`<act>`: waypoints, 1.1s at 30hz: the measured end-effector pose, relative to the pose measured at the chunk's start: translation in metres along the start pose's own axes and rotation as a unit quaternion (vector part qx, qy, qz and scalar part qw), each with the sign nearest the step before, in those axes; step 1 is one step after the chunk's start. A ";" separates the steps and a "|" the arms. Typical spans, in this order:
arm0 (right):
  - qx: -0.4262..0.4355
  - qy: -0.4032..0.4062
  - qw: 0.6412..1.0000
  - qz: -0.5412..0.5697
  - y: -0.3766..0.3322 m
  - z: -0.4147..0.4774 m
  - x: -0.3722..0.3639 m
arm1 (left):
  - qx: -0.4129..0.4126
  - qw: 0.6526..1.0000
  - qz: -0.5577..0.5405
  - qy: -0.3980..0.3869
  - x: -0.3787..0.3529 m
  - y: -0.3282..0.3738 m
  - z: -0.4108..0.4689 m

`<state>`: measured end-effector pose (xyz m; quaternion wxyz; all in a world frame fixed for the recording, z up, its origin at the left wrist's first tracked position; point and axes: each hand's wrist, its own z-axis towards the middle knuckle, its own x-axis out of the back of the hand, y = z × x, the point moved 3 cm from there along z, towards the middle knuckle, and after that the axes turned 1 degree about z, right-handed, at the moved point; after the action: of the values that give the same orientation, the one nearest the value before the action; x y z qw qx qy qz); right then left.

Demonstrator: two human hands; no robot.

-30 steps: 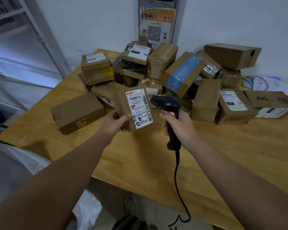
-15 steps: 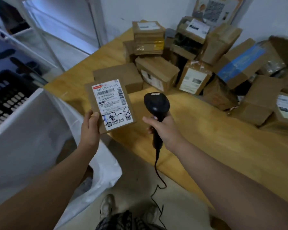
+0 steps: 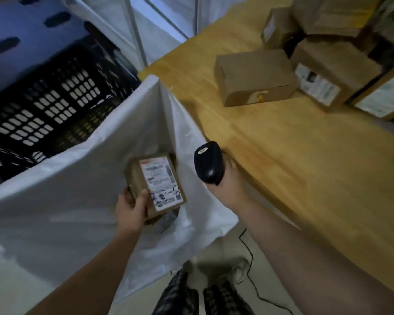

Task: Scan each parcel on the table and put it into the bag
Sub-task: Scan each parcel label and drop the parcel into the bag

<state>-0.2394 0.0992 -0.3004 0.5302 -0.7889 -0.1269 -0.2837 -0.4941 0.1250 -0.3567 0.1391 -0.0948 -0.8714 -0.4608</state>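
Moved off the wooden table (image 3: pixel 305 155), the white-labelled brown cardboard parcel (image 3: pixel 156 183) is gripped by the left hand (image 3: pixel 129 211) over the open white bag (image 3: pixel 77 201), the black handheld scanner (image 3: pixel 208 164) being clasped by the right hand (image 3: pixel 228 186).

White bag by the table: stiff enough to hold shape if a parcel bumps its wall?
Probably not: the white bag is thin sheeting, creased and draped near the table. It likely dents rather than slides. The parcel in the left hand looks rigid enough to push it in.
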 end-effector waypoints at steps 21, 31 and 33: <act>0.075 0.165 0.960 -0.215 0.043 0.022 -0.048 | -0.069 0.956 0.283 -0.037 -0.112 0.005 0.167; 0.106 0.181 0.937 -0.278 0.037 0.007 -0.027 | -0.092 0.909 0.387 -0.126 -0.102 -0.004 0.145; 0.081 0.179 0.946 -0.258 0.028 -0.001 -0.017 | -0.108 0.900 0.404 -0.123 -0.081 0.011 0.120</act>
<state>-0.2398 0.0884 -0.3310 0.5152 -0.6196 -0.2521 -0.5358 -0.4333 0.2279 -0.4394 0.1945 -0.5092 -0.7130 -0.4410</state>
